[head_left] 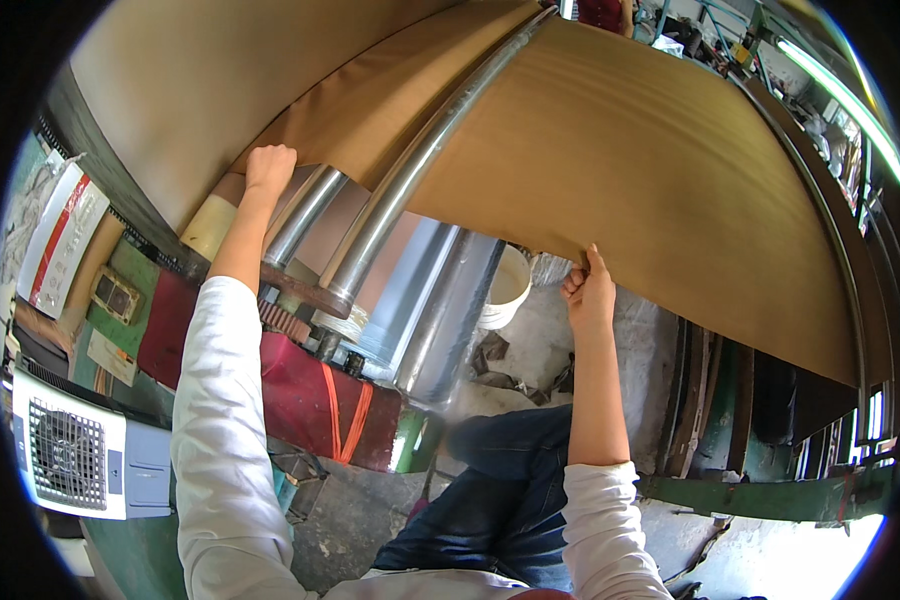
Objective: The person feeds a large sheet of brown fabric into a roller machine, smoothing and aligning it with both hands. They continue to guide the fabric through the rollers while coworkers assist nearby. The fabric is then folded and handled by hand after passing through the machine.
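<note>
A wide sheet of smooth brown material [650, 150] runs over a shiny metal roller [440, 130] and spreads to the right. My left hand [270, 168] is closed at the sheet's near edge on the left, beyond the end of a shorter metal roller [305, 215]. My right hand [592, 292] pinches the near edge right of the long roller, one finger stretched up along it. The part of the edge inside each hand is hidden by the fingers. Below the sheet lie a clear-wrapped roll [455, 300] and a toothed gear [285, 320].
A dark red machine cover [295, 385] with orange cord stands near me. A white bucket [510, 285] sits under the sheet. At left are a white fan unit [70, 440] and a small green control box [116, 296]. A green frame rail [770, 498] crosses the lower right. Another person [602, 14] is far off.
</note>
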Tool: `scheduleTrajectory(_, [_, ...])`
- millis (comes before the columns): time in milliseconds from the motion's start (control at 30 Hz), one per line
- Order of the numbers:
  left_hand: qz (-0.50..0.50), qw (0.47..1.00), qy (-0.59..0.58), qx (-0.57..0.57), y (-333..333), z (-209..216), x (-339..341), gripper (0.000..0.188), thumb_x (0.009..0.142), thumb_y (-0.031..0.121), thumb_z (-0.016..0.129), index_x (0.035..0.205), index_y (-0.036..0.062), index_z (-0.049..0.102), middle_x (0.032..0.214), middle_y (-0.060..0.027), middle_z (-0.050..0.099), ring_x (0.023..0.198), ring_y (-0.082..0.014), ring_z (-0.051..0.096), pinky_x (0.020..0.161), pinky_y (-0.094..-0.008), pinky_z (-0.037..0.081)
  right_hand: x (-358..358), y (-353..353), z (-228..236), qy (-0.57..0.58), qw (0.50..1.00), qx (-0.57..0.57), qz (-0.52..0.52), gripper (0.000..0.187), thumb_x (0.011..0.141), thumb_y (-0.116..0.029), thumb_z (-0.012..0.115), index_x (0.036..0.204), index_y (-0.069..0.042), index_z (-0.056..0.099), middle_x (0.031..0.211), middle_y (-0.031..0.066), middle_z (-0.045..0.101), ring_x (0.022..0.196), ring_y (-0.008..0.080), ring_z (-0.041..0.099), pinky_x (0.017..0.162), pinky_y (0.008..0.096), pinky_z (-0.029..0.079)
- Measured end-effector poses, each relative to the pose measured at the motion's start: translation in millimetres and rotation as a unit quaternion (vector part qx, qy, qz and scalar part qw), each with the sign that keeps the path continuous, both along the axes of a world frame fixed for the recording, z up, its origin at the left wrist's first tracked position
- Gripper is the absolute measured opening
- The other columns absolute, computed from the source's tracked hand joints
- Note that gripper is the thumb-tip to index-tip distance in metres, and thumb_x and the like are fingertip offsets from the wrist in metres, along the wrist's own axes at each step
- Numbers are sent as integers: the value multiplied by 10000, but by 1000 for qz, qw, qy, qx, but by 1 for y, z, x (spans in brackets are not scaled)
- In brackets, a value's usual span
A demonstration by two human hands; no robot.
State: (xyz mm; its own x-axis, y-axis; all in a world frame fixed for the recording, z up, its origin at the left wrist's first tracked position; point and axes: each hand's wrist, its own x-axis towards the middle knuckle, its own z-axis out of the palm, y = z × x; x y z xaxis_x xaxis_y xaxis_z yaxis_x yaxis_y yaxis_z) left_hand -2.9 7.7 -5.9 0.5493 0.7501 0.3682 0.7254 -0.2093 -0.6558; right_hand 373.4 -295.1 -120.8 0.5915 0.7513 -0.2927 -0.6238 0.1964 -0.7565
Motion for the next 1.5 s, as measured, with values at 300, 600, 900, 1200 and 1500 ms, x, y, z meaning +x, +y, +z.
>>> scheduleTrajectory(300, [-21, 999, -17, 17, -6, 1, -6, 156, 743, 84, 536, 629, 112, 639, 665, -83, 645, 641, -222, 651, 518, -333, 503, -19, 4, 13, -44, 999, -22, -3, 251, 887, -285, 518, 719, -108, 456, 522, 5, 428, 404, 112, 355, 395, 264, 276])
scheduleTrajectory(600, [-51, 998, 31, -1, -7, 4, 4, 127, 728, 92, 551, 648, 116, 647, 685, -76, 649, 663, -214, 653, 542, -322, 506, -31, 7, 19, -80, 996, -9, 39, 251, 891, -251, 516, 705, -94, 452, 527, 20, 445, 378, 107, 354, 366, 263, 273])
scheduleTrajectory(900, [-4, 1000, 15, -8, 3, -1, -5, 131, 740, 82, 549, 670, 113, 656, 697, -78, 652, 679, -216, 655, 549, -321, 507, -40, 15, 18, -105, 992, -11, 63, 277, 895, -267, 516, 700, -76, 465, 529, 23, 451, 389, 107, 365, 376, 258, 292])
scheduleTrajectory(1200, [-75, 997, 30, -16, -8, 5, 10, 132, 723, 77, 547, 647, 111, 650, 692, -84, 650, 654, -225, 653, 544, -336, 509, -41, 20, 6, -128, 980, -21, 148, 418, 901, -344, 482, 599, -55, 497, 479, 34, 426, 383, 137, 366, 397, 264, 292])
scheduleTrajectory(1500, [-56, 998, 17, -16, -4, 4, 4, 143, 743, 70, 530, 661, 99, 643, 711, -103, 646, 693, -236, 650, 565, -343, 511, -48, 14, 6, -112, 976, -29, 183, 380, 903, -374, 455, 968, -23, 586, 677, 42, 501, 517, 122, 437, 477, 251, 341])
